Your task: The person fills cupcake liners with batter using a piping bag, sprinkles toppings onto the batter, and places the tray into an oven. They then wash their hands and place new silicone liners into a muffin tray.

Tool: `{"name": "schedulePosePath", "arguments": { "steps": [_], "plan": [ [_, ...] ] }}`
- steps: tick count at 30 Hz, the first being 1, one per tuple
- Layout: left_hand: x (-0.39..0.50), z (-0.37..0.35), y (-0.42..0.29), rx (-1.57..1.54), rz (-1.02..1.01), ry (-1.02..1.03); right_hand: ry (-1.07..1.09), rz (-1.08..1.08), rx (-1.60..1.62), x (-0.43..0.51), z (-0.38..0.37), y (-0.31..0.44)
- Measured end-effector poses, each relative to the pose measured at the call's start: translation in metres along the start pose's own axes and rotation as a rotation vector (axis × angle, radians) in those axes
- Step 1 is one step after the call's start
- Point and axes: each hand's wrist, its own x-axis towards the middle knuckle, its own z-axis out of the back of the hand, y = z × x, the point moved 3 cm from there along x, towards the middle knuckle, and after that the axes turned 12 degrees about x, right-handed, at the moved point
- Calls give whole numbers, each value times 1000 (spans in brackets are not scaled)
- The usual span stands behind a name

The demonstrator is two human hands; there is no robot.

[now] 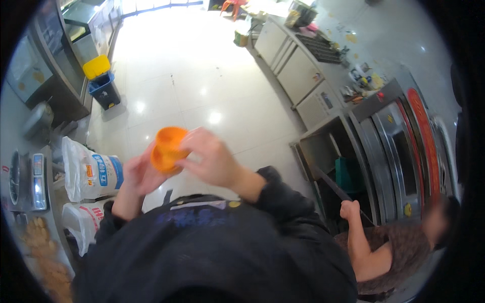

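Note:
Two orange fluted baking cups, possibly stacks of liners, are held in front of my body above the tiled floor. The lower orange cup [161, 162] rests in my left hand [141, 171], with the fingers partly hidden behind it. My right hand [212, 156] pinches the right side of the upper orange cup [170, 137], and its thumb reaches the lower one. The two cups touch and overlap at their rims. Motion blur hides the exact fingertip contact.
White flour sacks [93, 174] stand at my left, beside a counter with a digital scale [39, 181] and bread-like pieces [41, 242]. A pedal bin [104, 89] is farther ahead. At right, a co-worker [382, 253] holds a long bar by an open metal cabinet [322, 146].

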Motion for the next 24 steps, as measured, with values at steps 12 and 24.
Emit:
{"name": "schedulePosePath", "arguments": {
  "steps": [12,24],
  "plan": [
    [399,148,-80,271,120,70,-134,-100,-191,168,201,-276],
    [677,358,-158,157,194,-227,-245,-230,-73,346,326,-583]
  ]
}}
